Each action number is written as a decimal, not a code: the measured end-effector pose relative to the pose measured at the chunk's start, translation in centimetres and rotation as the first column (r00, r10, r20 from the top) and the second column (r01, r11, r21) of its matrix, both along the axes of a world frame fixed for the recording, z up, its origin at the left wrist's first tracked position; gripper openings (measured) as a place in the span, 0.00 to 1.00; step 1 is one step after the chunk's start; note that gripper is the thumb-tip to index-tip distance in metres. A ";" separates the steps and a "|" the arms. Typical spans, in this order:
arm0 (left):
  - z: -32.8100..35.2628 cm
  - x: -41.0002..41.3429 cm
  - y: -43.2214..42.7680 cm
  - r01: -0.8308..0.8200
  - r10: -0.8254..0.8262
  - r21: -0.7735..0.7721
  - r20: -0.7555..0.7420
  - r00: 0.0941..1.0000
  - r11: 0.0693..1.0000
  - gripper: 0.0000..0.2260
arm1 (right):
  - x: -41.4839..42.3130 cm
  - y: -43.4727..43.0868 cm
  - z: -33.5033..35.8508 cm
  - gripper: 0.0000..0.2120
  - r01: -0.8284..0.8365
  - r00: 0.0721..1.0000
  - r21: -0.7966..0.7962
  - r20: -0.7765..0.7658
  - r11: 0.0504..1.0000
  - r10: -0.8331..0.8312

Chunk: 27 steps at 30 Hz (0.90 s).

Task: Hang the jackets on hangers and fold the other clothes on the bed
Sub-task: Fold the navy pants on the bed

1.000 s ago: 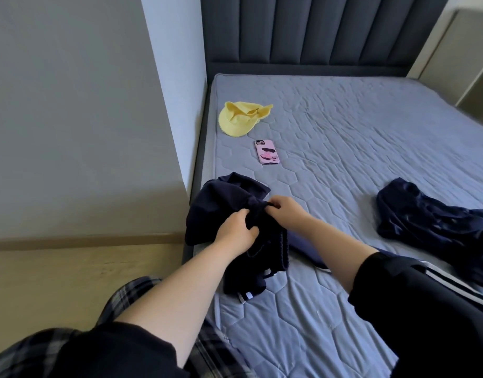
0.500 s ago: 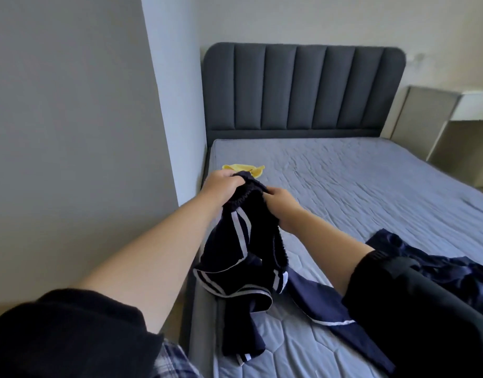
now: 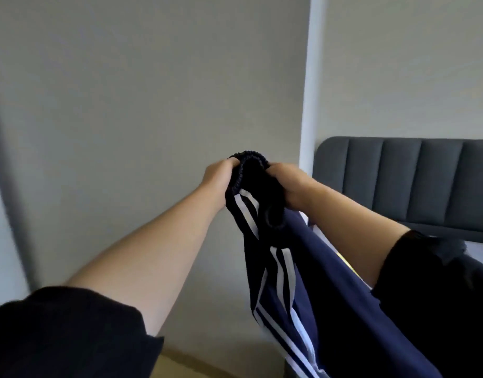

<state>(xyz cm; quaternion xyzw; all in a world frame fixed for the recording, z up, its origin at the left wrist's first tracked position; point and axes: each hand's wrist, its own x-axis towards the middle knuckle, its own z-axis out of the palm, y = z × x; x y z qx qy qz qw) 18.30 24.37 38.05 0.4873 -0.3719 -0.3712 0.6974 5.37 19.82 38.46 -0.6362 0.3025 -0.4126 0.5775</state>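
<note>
readable text: none | brand or label: none I can make out | navy pants [image 3: 311, 271] in my grip: white stripes only, no lettering

Head view. Soft, rather dim daylight, with no glare and no hard-edged shadows. The brightest zone is the pale corner strip [image 3: 307, 77]; the wall [image 3: 153, 105] beside it is an even mid-grey. The left forearm [image 3: 166, 255] is lighter on top and shaded beneath. The folds of the pants [image 3: 316, 282] sink to near black and lose detail. A dark band [image 3: 8, 186] at the left edge is smeared by motion blur and leans with wide-angle distortion. The headboard [image 3: 412, 181] is slightly soft.
</note>
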 end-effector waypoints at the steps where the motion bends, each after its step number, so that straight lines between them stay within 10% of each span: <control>1: 1.2 2.3 1.1 -0.021 0.020 -0.036 -0.021 1.000 0.999 0.04 | 2.6 0.5 1.6 0.14 -0.071 0.997 0.003 0.034 0.997 0.071; 8: 7.2 15.5 10.9 -0.302 0.305 -0.125 0.003 0.952 0.945 0.07 | 18.4 6.2 9.4 0.15 -0.383 0.915 -0.272 0.018 0.883 0.402; 12: 7.8 20.5 16.3 -0.570 0.525 -0.009 0.402 0.750 0.821 0.06 | 22.6 6.5 9.4 0.16 -0.240 0.951 -0.729 -0.310 0.641 0.003; 17: 6.0 24.4 20.0 -0.739 0.309 0.076 0.876 0.369 0.669 0.13 | 25.1 5.7 5.3 0.09 -0.378 0.755 -0.847 -0.516 0.373 -0.406; 27: 4.6 29.3 21.4 -0.790 0.195 0.000 0.969 0.151 0.613 0.09 | 24.3 1.7 2.8 0.09 -0.184 0.628 -0.803 -0.539 0.566 -0.561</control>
